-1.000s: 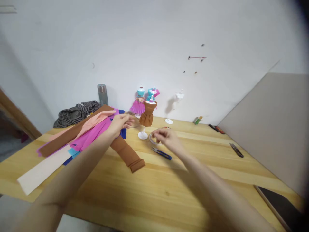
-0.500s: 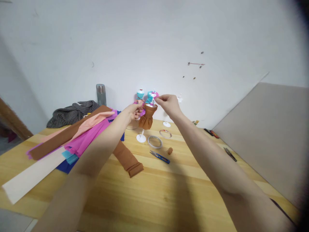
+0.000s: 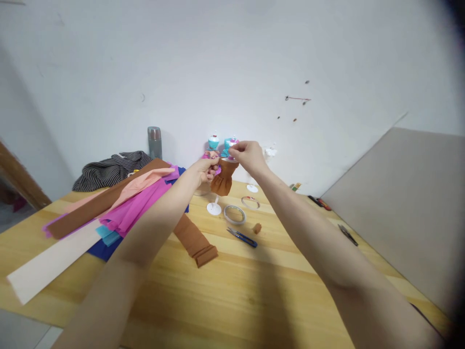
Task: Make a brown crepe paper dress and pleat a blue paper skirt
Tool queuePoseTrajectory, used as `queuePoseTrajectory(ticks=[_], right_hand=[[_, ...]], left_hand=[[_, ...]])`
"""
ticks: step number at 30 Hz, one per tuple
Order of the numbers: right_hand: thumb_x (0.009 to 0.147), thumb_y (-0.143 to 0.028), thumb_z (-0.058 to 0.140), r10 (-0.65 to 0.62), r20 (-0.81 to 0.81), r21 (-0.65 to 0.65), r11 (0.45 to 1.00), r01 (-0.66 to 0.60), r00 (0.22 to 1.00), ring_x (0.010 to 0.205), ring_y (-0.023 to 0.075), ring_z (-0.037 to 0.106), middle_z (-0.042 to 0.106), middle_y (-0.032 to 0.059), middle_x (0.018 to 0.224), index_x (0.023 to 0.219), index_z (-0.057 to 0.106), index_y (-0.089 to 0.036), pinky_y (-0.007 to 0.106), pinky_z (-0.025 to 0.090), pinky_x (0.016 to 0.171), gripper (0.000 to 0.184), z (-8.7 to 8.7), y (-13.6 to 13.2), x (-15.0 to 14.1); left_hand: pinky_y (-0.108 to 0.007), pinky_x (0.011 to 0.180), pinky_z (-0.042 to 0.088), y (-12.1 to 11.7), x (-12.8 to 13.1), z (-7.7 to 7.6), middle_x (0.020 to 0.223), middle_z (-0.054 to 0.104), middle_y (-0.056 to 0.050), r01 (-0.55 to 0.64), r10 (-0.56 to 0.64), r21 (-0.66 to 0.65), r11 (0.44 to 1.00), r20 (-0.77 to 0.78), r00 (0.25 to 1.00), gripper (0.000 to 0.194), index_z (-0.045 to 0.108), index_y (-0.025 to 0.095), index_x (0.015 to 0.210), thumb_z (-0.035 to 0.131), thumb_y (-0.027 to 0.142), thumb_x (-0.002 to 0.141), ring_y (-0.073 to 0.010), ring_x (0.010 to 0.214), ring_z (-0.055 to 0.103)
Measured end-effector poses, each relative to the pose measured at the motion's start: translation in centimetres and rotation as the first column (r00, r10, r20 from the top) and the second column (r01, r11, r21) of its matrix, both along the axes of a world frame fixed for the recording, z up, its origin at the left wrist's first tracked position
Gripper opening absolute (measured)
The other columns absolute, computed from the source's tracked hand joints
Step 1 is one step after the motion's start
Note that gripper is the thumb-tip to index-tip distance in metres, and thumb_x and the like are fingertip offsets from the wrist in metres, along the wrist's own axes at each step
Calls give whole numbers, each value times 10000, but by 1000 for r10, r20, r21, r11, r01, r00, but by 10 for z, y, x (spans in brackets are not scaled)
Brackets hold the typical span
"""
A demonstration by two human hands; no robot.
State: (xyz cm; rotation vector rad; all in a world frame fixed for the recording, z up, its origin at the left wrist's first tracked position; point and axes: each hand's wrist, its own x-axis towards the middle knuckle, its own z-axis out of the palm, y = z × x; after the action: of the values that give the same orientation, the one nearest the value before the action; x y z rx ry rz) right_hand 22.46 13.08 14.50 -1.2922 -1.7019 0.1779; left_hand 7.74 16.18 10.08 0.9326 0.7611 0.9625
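Note:
A small mannequin in a brown paper dress [image 3: 222, 180] stands on a white stand [image 3: 214, 209] at the back of the wooden table [image 3: 232, 286]. My left hand [image 3: 206, 168] pinches the dress's top edge on its left side. My right hand [image 3: 246, 154] pinches the same top edge on the right. Both hands are closed on the dress at the mannequin's shoulders. Behind it stand two more dressed mannequins [image 3: 213, 143] in teal and pink, partly hidden by my hands.
Strips of crepe paper [image 3: 119, 206] in brown, peach, pink, blue and white lie at the left, with a brown strip [image 3: 194, 240] near the middle. A tape roll [image 3: 234, 214], blue snips [image 3: 242, 237], a thin ring [image 3: 250, 201], a grey flask [image 3: 154, 142] and striped cloth [image 3: 109, 170] are about.
My right hand left the tape roll on the table and rose to the brown dress. My left hand moved from the paper pile to the dress's other side; both now pinch its top.

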Motion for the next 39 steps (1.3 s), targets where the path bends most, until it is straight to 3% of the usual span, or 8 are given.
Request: queuePoseTrajectory(ticks=[6, 12, 25, 28, 32, 34, 38, 39], right_hand=[[665, -232, 566, -7, -5, 5, 1000, 7, 1000, 604, 147, 527, 606, 30, 600, 681, 681, -110, 279, 396, 579, 169, -1, 2, 0], [676, -285, 583, 25, -142, 5, 1000, -25, 990, 577, 125, 483, 554, 3, 558, 640, 651, -129, 254, 366, 550, 173, -6, 2, 9], [707, -363, 536, -26, -370, -32, 999, 15, 929, 466, 79, 373, 541, 4, 622, 817, 678, -121, 238, 308, 453, 301, -35, -13, 37], [721, -370, 510, -44, -380, -54, 998, 25, 924, 471, 83, 398, 571, 24, 664, 909, 677, -117, 236, 323, 453, 357, -50, -23, 44], [733, -364, 494, -49, -332, -111, 994, 12, 942, 502, 104, 448, 601, 39, 681, 943, 671, -118, 241, 363, 479, 369, -85, -36, 51], [728, -337, 500, -38, -276, -150, 989, -4, 961, 528, 121, 478, 619, 39, 684, 914, 674, -131, 253, 392, 506, 328, -106, -43, 51], [742, -250, 500, 28, -94, -222, 974, -48, 995, 624, 163, 543, 649, 53, 726, 834, 684, -159, 288, 430, 600, 224, -143, -64, 49], [744, -232, 511, 48, -44, -235, 970, -57, 998, 652, 170, 550, 651, 59, 749, 825, 685, -166, 290, 429, 623, 203, -149, -71, 49]], left_hand=[[-168, 364, 107, -8, 1, 4, 442, 388, 45, 19, -20, -39, 999, -25, 999, 244, 454, 167, 636, 519, 242, 858, -30, 341, 251], [-132, 349, 114, -12, 2, 3, 458, 391, 51, 19, -21, -44, 999, -36, 999, 259, 410, 170, 655, 511, 277, 869, -15, 332, 247], [-156, 374, 102, -11, 5, 0, 442, 374, 76, -69, 74, 42, 997, -114, 991, 214, 464, 172, 718, 529, 317, 862, -16, 348, 221], [-183, 389, 127, -10, 3, -4, 433, 370, 77, -111, 120, 68, 991, -154, 981, 212, 496, 172, 722, 522, 327, 863, -26, 361, 213], [-212, 388, 161, -16, -6, -12, 453, 381, 57, -132, 161, 128, 983, -252, 954, 246, 523, 173, 671, 522, 336, 855, -40, 371, 238], [-209, 381, 196, -23, -12, -17, 486, 397, 46, -125, 173, 167, 978, -318, 932, 290, 534, 159, 672, 483, 359, 875, -42, 379, 264], [-205, 462, 398, -46, -29, -32, 681, 541, 9, -79, 177, 231, 970, -442, 879, 281, 573, 122, 852, 464, 378, 889, -63, 502, 456], [-200, 432, 359, -53, -35, -36, 641, 526, 10, -68, 187, 258, 964, -470, 863, 295, 584, 123, 802, 451, 372, 889, -62, 467, 422]])
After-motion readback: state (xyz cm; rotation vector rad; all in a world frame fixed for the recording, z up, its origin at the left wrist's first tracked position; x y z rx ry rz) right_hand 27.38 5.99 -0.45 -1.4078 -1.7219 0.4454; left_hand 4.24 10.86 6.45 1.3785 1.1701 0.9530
